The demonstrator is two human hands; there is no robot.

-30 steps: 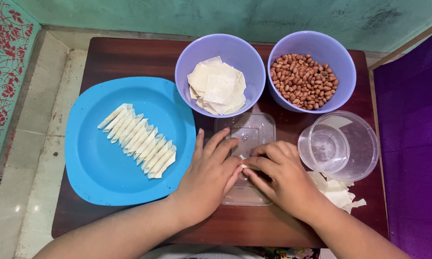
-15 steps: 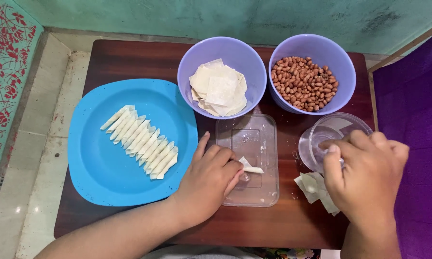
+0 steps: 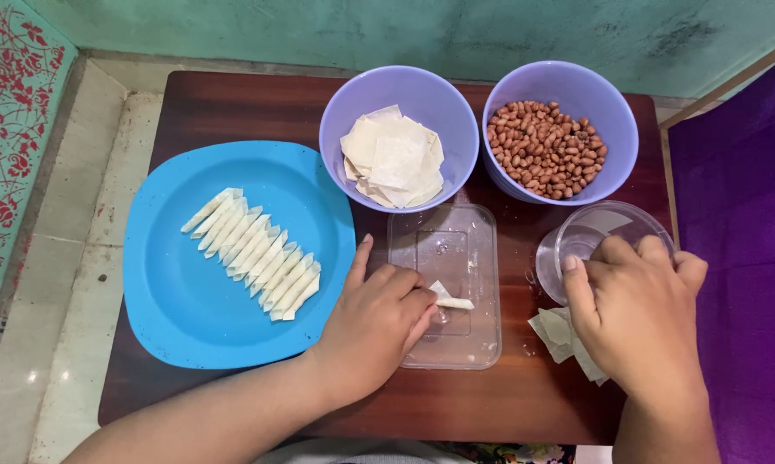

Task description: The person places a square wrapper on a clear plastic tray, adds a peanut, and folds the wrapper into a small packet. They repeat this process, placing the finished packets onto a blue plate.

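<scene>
The left hand (image 3: pixel 379 322) pinches a half-rolled wrapper (image 3: pixel 450 299) at centre frame, the right hand (image 3: pixel 637 314) dips loosely curled into the clear bowl (image 3: pixel 606 232) at right, many finished rolls (image 3: pixel 254 255) line the blue plate (image 3: pixel 172 318) at left, and wrappers (image 3: pixel 394 161) and peanuts (image 3: pixel 546 148) remain above.

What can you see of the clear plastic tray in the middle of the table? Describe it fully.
The clear plastic tray is a shallow, see-through rectangle with rounded corners and a raised rim, lying flat on the dark wooden table, between the blue plate and the small clear bowl. The wood shows through it. The left hand rests on its left part, the fingers pinching a small rolled wrapper on its floor. Pale smears mark its base.
</scene>
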